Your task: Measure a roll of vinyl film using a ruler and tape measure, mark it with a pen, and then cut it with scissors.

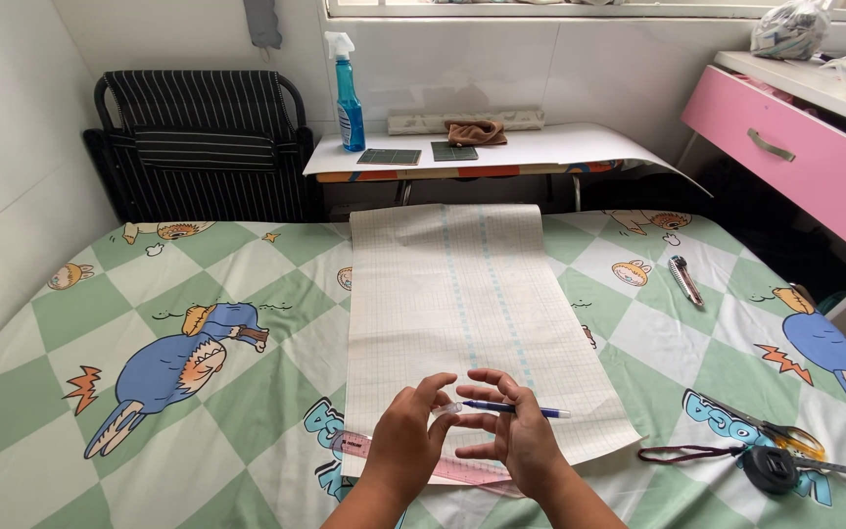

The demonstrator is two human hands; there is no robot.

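My right hand (519,431) holds a blue pen (521,409) level over the near end of a long sheet of gridded paper (462,294) spread on the bed. My left hand (413,431) sits just left of it and pinches a small clear pen cap (450,408) at the pen's left tip. A pink transparent ruler (472,472) lies across the paper's near edge, partly hidden under both hands.
The bed has a green-and-white checked cartoon sheet (198,323). A utility knife (683,279), scissors (771,429) and a tape measure (771,468) lie at the right. Beyond are a low table (560,149) with a blue spray bottle (349,98), a folded striped chair (203,142) and a pink drawer (795,157).
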